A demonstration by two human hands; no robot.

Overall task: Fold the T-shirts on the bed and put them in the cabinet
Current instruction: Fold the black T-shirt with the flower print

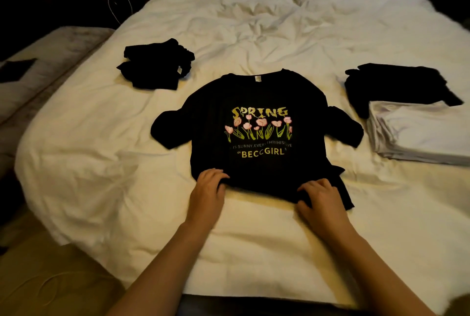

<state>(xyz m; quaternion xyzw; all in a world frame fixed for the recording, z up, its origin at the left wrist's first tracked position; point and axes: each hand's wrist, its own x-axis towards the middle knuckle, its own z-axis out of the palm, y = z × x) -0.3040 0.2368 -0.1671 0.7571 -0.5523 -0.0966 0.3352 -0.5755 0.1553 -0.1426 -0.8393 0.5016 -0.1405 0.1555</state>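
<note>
T-shirt [254,97]: matt black cloth, printed front | bed cover [254,23]: wrinkled white cloth

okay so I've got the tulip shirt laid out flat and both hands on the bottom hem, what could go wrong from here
1. The printed T-shirt is not flat at the right hem corner, where fabric bunches under the right hand; folding now may lock in a lopsided crease.
2. Both sleeves look partly tucked or curled, so the fold could come out uneven.
3. The left hand grips only the hem edge; lifting could drag the shirt towards the white stack and its black pile.
</note>
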